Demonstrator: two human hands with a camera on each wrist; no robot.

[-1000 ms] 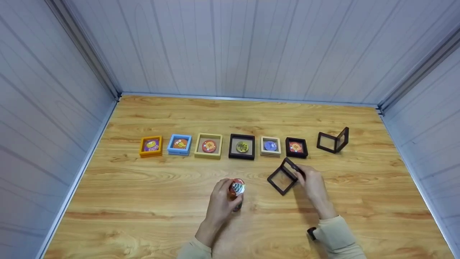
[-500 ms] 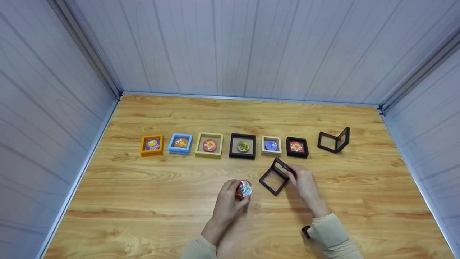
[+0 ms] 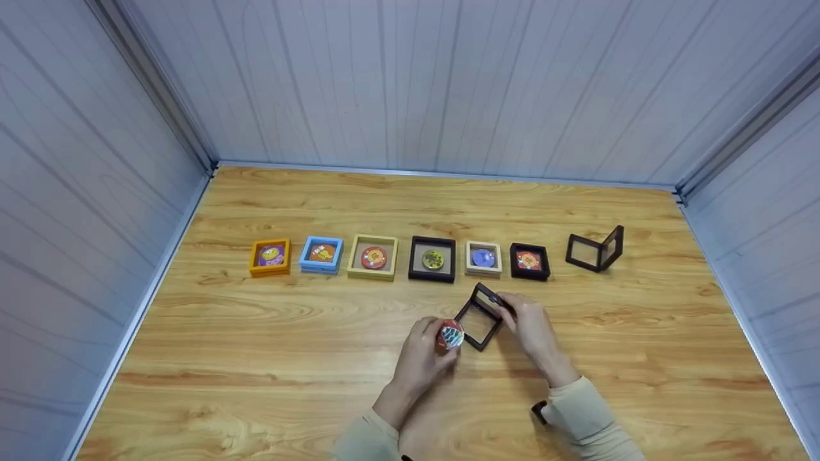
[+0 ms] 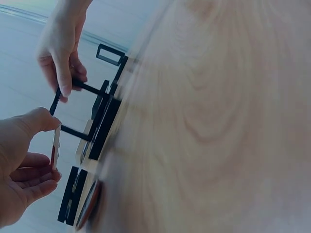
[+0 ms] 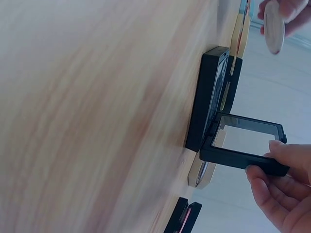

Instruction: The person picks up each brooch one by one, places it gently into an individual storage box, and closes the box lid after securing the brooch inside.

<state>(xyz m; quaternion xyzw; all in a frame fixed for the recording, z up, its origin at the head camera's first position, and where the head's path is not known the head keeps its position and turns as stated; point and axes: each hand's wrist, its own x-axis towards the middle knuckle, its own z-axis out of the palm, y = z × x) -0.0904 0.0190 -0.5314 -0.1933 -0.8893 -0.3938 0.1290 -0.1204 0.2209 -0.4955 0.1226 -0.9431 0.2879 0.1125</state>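
My left hand (image 3: 416, 362) pinches a round badge (image 3: 452, 334) with a red rim and a white-and-teal picture. The badge is raised above the table, tilted, by the left edge of a small black display frame (image 3: 480, 324). That frame stands unfolded at its hinge, with clear panels in both halves. With thumb and fingers, my right hand (image 3: 535, 330) grips its raised half, the lid (image 5: 245, 162), while the lower half lies on the wood. Another disc (image 4: 88, 206) shows edge-on at the table in the left wrist view; the head view does not show it.
A row of closed frames holding badges stretches behind the hands: orange (image 3: 270, 257), light blue (image 3: 321, 254), yellow (image 3: 373, 257), large black (image 3: 432, 258), cream (image 3: 483, 258) and small black (image 3: 530, 261). An unfolded black frame (image 3: 596, 250) stands at the right. Panelled walls enclose the tabletop.
My left hand has carried the badge to the right, up to the frame's edge. My right hand has shifted left, bringing the unfolded black frame along by its lid.
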